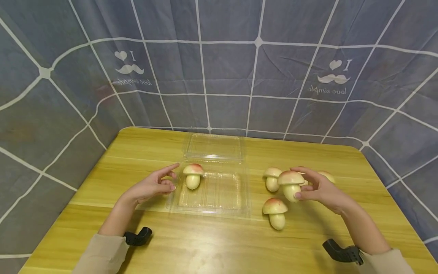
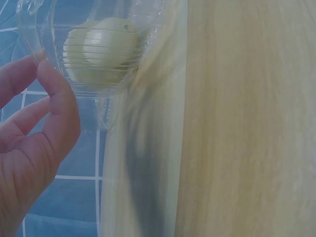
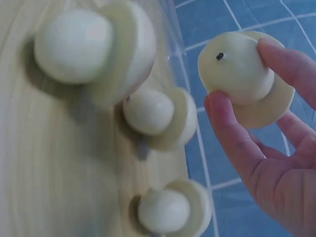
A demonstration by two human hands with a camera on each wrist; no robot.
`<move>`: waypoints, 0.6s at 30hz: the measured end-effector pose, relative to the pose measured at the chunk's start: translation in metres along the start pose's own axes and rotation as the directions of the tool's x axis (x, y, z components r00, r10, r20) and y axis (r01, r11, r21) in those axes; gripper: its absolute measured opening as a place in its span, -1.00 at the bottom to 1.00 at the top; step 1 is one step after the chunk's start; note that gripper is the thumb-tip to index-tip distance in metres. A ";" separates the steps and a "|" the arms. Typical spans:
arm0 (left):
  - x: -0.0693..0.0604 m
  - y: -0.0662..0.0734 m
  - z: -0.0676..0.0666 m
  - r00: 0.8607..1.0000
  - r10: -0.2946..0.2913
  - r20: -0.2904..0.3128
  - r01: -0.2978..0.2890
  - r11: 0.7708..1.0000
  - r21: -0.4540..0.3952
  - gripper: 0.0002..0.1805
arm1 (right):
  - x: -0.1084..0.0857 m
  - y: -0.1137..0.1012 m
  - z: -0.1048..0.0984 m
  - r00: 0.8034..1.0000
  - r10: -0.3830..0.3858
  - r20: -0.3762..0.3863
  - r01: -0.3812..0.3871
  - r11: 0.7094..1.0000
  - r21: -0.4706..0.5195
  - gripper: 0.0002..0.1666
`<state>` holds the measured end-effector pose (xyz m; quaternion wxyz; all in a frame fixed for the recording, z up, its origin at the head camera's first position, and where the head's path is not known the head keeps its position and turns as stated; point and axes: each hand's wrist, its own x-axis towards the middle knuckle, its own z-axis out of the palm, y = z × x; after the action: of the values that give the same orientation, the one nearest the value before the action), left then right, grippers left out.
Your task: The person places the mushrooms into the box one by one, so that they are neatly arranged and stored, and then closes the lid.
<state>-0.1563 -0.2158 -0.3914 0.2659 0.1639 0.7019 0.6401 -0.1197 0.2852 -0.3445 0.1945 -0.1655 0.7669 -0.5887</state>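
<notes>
My right hand (image 1: 323, 192) pinches the stem of a mushroom (image 1: 291, 182) with a pinkish cap, between thumb and fingers, above the table. In the right wrist view, this mushroom (image 3: 237, 74) shows a dark speck on its stem's end. My left hand (image 1: 150, 186) is at the left edge of a clear plastic container (image 1: 219, 208), its index finger extended and its thumb apart; the fingertips seem to touch the rim. One mushroom (image 1: 193, 176) lies inside the container at the left. Beside my right hand lie more mushrooms, including one (image 1: 272, 179) behind and one (image 1: 275, 214) in front.
The container's clear lid (image 1: 215, 146) is folded back toward the curtain (image 1: 226, 68). Another mushroom (image 1: 327, 176) is partly hidden behind my right hand. The wooden table (image 1: 205, 243) ends at the curtain. Each wrist wears a black device (image 1: 138, 236).
</notes>
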 end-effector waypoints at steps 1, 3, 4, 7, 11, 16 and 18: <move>0.000 0.000 0.000 1.000 -0.002 -0.001 0.002 1.000 -0.002 -0.11 | 0.003 -0.002 0.002 1.000 0.006 0.003 -0.006 1.000 0.005 -0.14; 0.000 -0.002 0.000 1.000 -0.002 -0.002 0.002 1.000 -0.010 -0.11 | 0.010 -0.007 0.006 1.000 0.022 0.011 -0.023 1.000 0.014 -0.14; 0.000 -0.002 0.000 1.000 -0.002 -0.003 0.002 1.000 -0.010 -0.11 | 0.014 -0.009 0.008 0.999 0.031 0.016 -0.031 0.999 0.020 -0.13; -0.001 -0.002 -0.001 1.000 -0.004 -0.001 0.004 1.000 -0.004 -0.11 | 0.025 -0.016 0.015 0.998 0.060 0.030 -0.061 0.998 0.028 -0.10; 0.000 -0.003 -0.001 1.000 -0.005 -0.002 0.005 1.000 0.003 -0.11 | 0.042 -0.024 0.023 0.996 0.087 0.035 -0.088 0.996 0.031 -0.06; 0.000 -0.002 -0.001 1.000 -0.008 -0.010 0.008 1.000 -0.009 -0.12 | 0.065 -0.028 0.033 0.995 0.093 0.047 -0.094 0.995 0.025 -0.06; 0.000 -0.003 -0.001 1.000 -0.008 -0.008 0.008 1.000 -0.010 -0.12 | 0.072 -0.029 0.037 0.995 0.090 0.050 -0.090 0.996 0.009 -0.06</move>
<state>-0.1566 -0.2165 -0.3939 0.2664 0.1569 0.7006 0.6431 -0.1635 0.2122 -0.3320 0.2407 -0.1442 0.7652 -0.5794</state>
